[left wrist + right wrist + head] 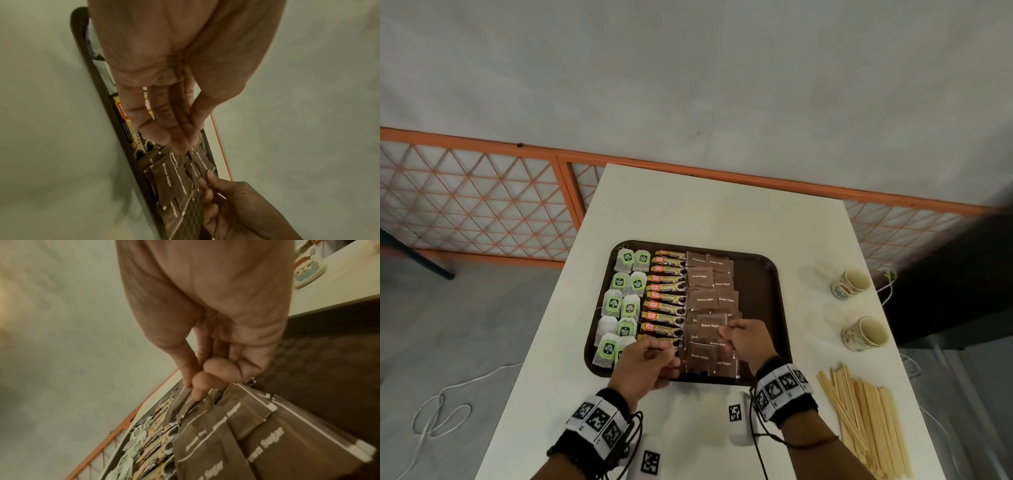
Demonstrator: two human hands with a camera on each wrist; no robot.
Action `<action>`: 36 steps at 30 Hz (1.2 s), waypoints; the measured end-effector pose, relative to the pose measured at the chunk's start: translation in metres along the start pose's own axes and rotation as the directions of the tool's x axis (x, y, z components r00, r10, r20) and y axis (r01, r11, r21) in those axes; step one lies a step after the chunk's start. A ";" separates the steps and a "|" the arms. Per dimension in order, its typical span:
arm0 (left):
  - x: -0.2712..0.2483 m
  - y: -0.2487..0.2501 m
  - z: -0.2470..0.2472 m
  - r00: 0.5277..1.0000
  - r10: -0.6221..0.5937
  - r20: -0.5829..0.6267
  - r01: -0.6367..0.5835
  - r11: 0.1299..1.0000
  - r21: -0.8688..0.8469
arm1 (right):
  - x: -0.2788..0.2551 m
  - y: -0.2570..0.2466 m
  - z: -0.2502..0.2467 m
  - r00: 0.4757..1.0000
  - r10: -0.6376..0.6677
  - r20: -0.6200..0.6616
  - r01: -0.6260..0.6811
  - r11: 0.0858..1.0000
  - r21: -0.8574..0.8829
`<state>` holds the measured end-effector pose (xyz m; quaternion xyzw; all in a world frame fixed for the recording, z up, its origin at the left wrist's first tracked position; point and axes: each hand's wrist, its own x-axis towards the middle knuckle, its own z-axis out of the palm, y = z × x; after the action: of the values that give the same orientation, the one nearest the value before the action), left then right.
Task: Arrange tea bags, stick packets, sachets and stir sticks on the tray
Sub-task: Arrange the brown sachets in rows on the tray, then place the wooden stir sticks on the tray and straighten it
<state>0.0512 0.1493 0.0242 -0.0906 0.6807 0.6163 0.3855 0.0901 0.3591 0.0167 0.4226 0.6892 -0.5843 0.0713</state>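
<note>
Laying out brown sugar sachets point(709, 308) is the step in hand, judging by the layout: they fill a third column on the tray point(763, 274), right of the stick packets point(666, 294) and the tea bags point(621, 301), both already in rows. One sachet point(711, 324) is raised above the near end of that column, pinched at its right edge by the right hand point(748, 339); the wrist view shows thumb and fingers point(213, 374) curled onto sachet tops, so that grip is narrow and holding. Whether it holds one sachet or several I cannot tell. Left hand point(645, 363) hovers over the tray's near edge beside the column, fingers loosely bent; its wrist view shows fingertips point(179, 144) reaching down to the sachets, contact unclear, nothing clearly held.

Next move likely calls for setting the lifted sachet flat into the near rows, squared with its neighbours, without dragging the overlapped ones. A bare strip remains on the tray's right side. Stir sticks point(866, 421) lie in a loose pile on the worktop point(722, 212), right of the tray, not yet placed. Two cups point(859, 308) stand beyond them.
</note>
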 end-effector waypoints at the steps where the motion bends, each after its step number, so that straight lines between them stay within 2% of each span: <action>1: -0.003 -0.001 -0.003 1.000 -0.004 0.002 0.004 1.000 0.017 | 0.005 -0.001 0.001 1.000 0.002 -0.001 -0.002 1.000 0.009; 4: -0.009 -0.003 -0.009 1.000 -0.003 0.001 0.003 0.999 0.053 | 0.017 -0.003 0.003 0.999 -0.036 -0.011 0.035 0.995 -0.089; 6: -0.013 -0.003 -0.012 1.000 -0.006 0.007 0.005 0.997 0.076 | 0.021 -0.001 0.001 0.987 -0.101 -0.126 0.062 0.956 -0.285; 8: -0.015 -0.006 -0.012 1.000 -0.004 0.020 0.003 0.995 0.096 | 0.016 0.003 -0.003 0.962 -0.195 -0.194 0.116 0.927 -0.356; 12: -0.017 -0.011 -0.006 0.998 -0.001 0.056 -0.009 0.982 0.190 | -0.013 0.014 -0.011 0.947 -0.318 -0.046 0.280 0.885 -0.372; 15: -0.021 -0.014 0.006 0.993 -0.016 0.113 -0.016 0.961 0.276 | -0.036 0.033 -0.024 0.962 -0.271 0.044 0.267 0.887 -0.377; 18: -0.030 -0.019 0.018 0.978 -0.041 0.203 -0.041 0.921 0.387 | -0.062 0.060 -0.042 0.979 -0.187 0.085 0.204 0.933 -0.296; 20: -0.037 -0.025 0.023 0.958 -0.065 0.278 -0.075 0.882 0.465 | -0.081 0.079 -0.056 0.989 -0.133 0.068 0.147 0.947 -0.286; 24: -0.055 -0.038 0.034 0.874 -0.184 0.449 -0.170 0.751 0.638 | -0.127 0.129 -0.083 0.990 -0.020 -0.142 0.002 0.992 -0.129; 27: -0.073 -0.057 0.037 0.799 -0.265 0.541 -0.280 0.632 0.723 | -0.168 0.165 -0.086 0.958 0.097 -0.272 -0.103 0.995 -0.006; 29: -0.087 -0.077 0.035 0.734 -0.295 0.611 -0.396 0.545 0.739 | -0.195 0.189 -0.075 0.931 0.184 -0.314 -0.168 0.983 0.077; 31: -0.103 -0.096 0.031 0.659 -0.346 0.668 -0.482 0.488 0.728 | -0.220 0.215 -0.055 0.905 0.256 -0.339 -0.220 0.965 0.141; 33: -0.115 -0.115 0.027 0.599 -0.400 0.694 -0.516 0.470 0.716 | -0.238 0.244 -0.028 0.888 0.329 -0.323 -0.282 0.942 0.184; 36: -0.127 -0.148 0.020 0.542 -0.488 0.684 -0.500 0.467 0.729 | -0.256 0.291 0.017 0.848 0.493 -0.193 -0.456 0.865 0.208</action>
<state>0.2357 0.0899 -0.0076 0.4325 0.6176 0.1312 0.6436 0.4393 0.2050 -0.0540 0.6517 0.5192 -0.5443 0.0971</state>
